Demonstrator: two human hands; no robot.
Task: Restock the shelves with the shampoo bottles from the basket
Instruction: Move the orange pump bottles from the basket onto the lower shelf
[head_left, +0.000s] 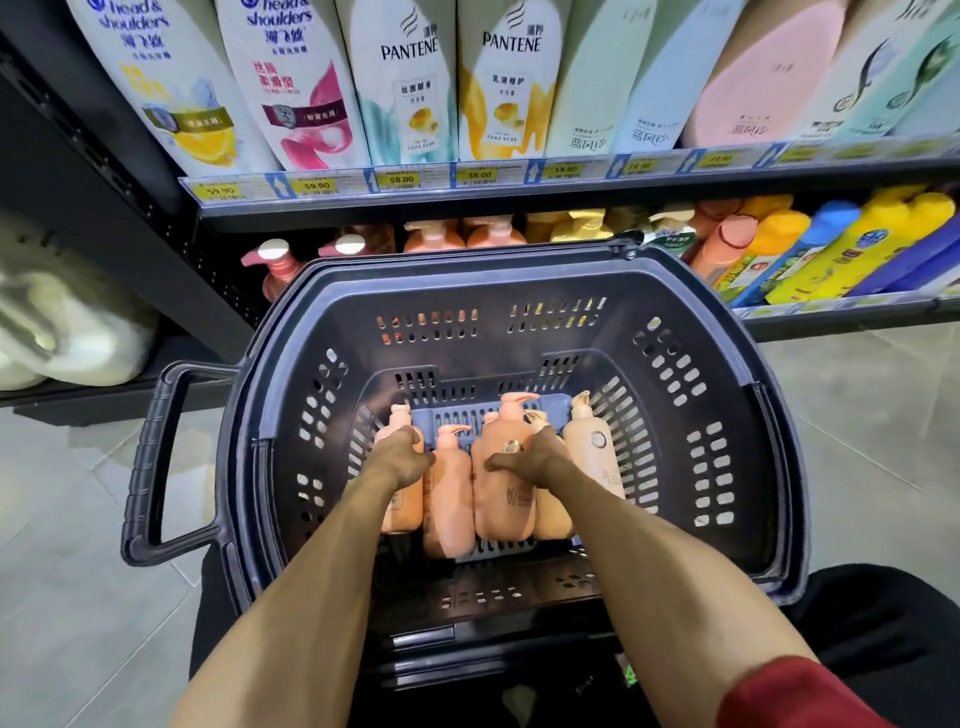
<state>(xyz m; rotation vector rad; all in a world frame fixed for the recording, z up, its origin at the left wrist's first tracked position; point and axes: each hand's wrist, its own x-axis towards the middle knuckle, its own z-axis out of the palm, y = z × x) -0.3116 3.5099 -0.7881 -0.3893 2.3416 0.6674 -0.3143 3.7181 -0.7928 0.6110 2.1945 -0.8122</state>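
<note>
1. Left hand (402, 457) grips the end bottle (400, 512) by the basket's (519, 280) left wall.
2. Right hand (535, 457) grips the big bottle (504, 499) in the middle.
3. All bottles (449, 499) lie on the basket floor.

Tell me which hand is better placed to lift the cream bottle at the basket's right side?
Probably the right hand: it rests on the large orange bottle beside the cream bottle, while the left hand grips the leftmost bottle, farther away.
</note>
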